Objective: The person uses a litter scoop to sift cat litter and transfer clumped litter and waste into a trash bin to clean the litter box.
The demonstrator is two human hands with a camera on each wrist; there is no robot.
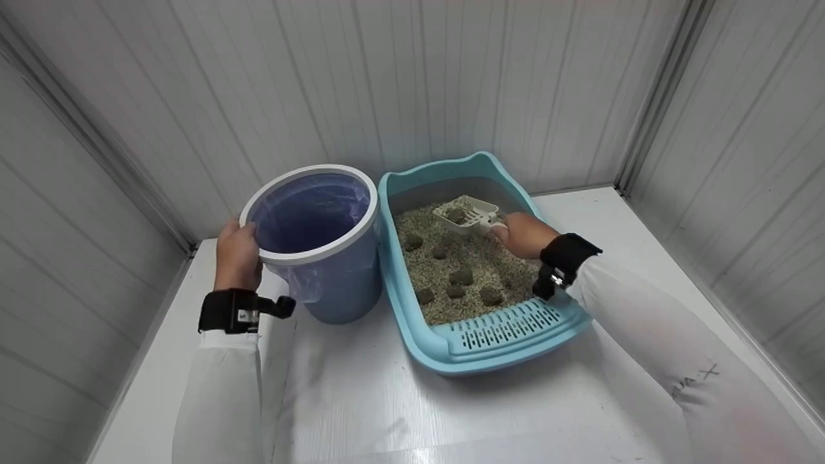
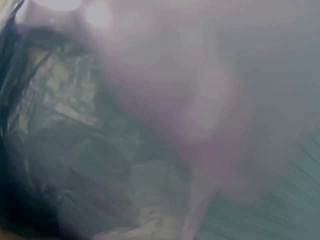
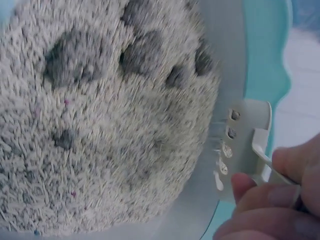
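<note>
One clump sits in the scoop [image 1: 465, 214] my right hand [image 1: 523, 234] grips over the litter box's [image 1: 412, 322] far end, left hand [image 1: 237, 256] clutching the bin [image 1: 335, 290] rim just left of it.

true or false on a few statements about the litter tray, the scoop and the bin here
1. The right hand holds the white scoop over the litter tray. True.
2. The scoop is empty. False: a dark clump sits in it.
3. The left hand grips the rim of the bin. True.
4. The bin has no liner. False: a thin plastic bag lines it and folds over the rim.
5. The bin stands to the right of the tray. False: it stands to its left, close beside it.
6. Several dark clumps still lie in the litter. True.
</note>
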